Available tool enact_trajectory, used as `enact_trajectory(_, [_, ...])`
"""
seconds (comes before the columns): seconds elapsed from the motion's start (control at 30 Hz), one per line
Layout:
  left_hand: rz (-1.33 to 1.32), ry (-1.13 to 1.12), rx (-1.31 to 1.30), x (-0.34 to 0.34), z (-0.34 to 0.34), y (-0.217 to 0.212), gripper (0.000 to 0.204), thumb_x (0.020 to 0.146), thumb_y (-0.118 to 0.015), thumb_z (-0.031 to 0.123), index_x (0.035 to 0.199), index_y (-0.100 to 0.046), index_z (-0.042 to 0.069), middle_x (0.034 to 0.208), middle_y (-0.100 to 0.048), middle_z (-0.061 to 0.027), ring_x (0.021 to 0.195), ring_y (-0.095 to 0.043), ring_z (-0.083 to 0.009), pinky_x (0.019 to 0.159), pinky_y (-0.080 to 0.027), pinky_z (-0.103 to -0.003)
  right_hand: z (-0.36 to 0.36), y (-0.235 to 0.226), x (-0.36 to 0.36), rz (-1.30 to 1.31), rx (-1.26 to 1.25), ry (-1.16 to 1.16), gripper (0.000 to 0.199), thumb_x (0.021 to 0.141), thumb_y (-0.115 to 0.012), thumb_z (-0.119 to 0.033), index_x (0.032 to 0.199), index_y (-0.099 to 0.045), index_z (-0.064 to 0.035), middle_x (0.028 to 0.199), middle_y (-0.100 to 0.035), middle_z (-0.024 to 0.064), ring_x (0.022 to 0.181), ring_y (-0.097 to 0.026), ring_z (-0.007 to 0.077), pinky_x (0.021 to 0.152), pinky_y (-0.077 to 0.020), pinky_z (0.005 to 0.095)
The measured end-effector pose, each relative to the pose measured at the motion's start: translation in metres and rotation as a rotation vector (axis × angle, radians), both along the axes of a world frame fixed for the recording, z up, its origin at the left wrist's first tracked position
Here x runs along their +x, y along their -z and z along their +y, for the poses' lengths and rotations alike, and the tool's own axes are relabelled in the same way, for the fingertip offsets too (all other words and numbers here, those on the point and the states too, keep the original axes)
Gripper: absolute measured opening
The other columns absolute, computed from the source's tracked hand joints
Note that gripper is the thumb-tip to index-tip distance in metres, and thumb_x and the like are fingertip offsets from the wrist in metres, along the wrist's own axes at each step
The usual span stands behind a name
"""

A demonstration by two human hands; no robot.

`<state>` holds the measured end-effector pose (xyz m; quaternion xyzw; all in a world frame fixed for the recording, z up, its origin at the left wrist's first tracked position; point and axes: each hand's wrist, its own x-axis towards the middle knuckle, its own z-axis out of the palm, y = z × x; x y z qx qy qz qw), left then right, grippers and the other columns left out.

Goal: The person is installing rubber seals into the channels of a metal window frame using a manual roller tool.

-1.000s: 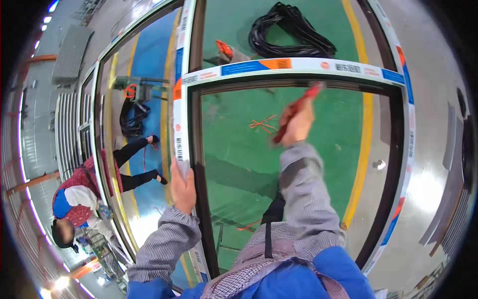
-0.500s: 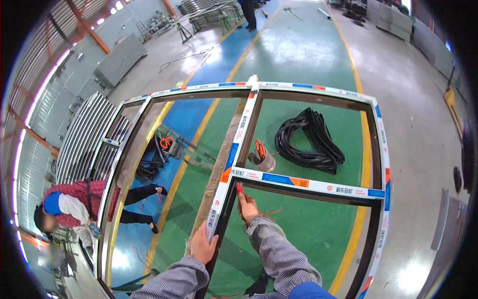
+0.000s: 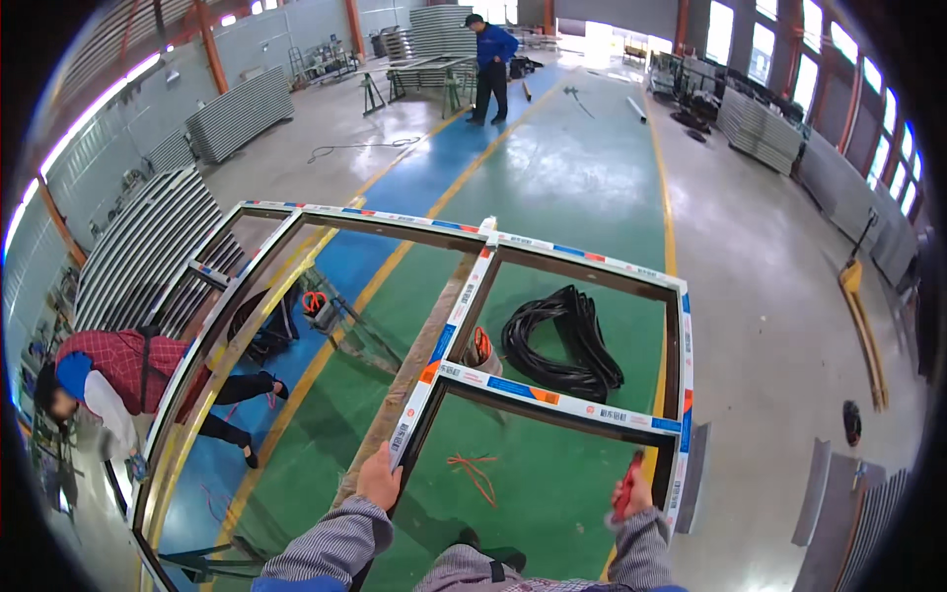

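Note:
A large window frame (image 3: 562,398), dark metal with printed white protective film, stretches before me, divided by bars. My left hand (image 3: 379,480) is closed round the middle bar (image 3: 418,407), near side. Inside the right-hand lower opening, close to its right corner, my right hand (image 3: 634,490) grips a red tool (image 3: 625,493); its dark tip points up near the cross bar. I cannot make out the tool's exact kind. Below, a thin orange strip (image 3: 473,478) lies on the green floor. A wooden board (image 3: 406,380) runs beneath the middle bar.
Under the frame are a coil of black rubber strip (image 3: 567,345) and a bucket (image 3: 481,353) holding something orange. A co-worker in red plaid (image 3: 128,370) leans at the frame's left side. Another person (image 3: 488,64) stands far back. A yellow pallet jack (image 3: 863,326) is at right.
My right hand has moved right with the red tool, from the bars' junction to the right corner. My left hand still holds the middle bar. The view has tilted up, showing the far person fully.

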<state>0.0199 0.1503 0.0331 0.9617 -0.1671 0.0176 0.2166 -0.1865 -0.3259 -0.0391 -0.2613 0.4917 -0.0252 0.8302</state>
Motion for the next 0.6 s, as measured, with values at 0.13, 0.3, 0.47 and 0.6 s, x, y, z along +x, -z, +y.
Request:
enact_trajectory(0.13, [-0.045,0.025,-0.048,-0.004,0.009,0.011,0.061,0.079,-0.064,0.017,0.130,-0.038,-0.005,0.107,-0.057,-0.0231,0.098,-0.054,-0.0390,0.086,-0.043,-0.045,0.048,-0.027,-0.023,-0.014,0.079,-0.273,0.030,0.091,-0.049,-0.034,0.088,-0.049,-0.0044,0.071,-0.052,0.0075,0.059,-0.051,0.0205,0.053,-0.0455,0.0350])
enact_trajectory(0.3, [-0.025,0.028,-0.039,-0.012,0.013,0.015,0.061,0.078,-0.064,0.017,0.129,-0.038,-0.005,0.107,-0.058,-0.0227,0.097,-0.055,-0.0392,0.085,-0.044,-0.045,0.046,-0.075,0.023,-0.304,0.157,-0.286,0.026,0.091,-0.052,-0.024,0.099,-0.051,0.0003,0.079,-0.054,0.0080,0.062,-0.054,0.0172,0.055,-0.0473,0.0282])
enact_trajectory(0.47, [-0.040,0.017,-0.054,-0.005,0.003,0.000,0.059,0.078,-0.065,0.015,0.128,-0.040,-0.002,0.099,-0.058,-0.0215,0.091,-0.054,-0.0392,0.080,-0.043,-0.047,0.029,-0.137,0.110,-0.477,-0.123,-0.039,0.035,0.096,-0.045,-0.038,0.117,-0.048,-0.0097,0.088,-0.059,0.0126,0.067,-0.057,0.0211,0.058,-0.0488,0.0337])
enact_trajectory(0.6, [0.057,-0.052,0.019,-0.003,-0.006,-0.010,0.062,0.079,-0.065,0.014,0.132,-0.037,-0.001,0.108,-0.057,-0.0209,0.100,-0.053,-0.0382,0.086,-0.042,-0.045,0.008,-0.152,0.184,-0.335,0.047,-0.247,0.033,0.096,-0.044,-0.028,0.119,-0.046,-0.0044,0.087,-0.059,0.0127,0.071,-0.058,0.0207,0.065,-0.0500,0.0365])
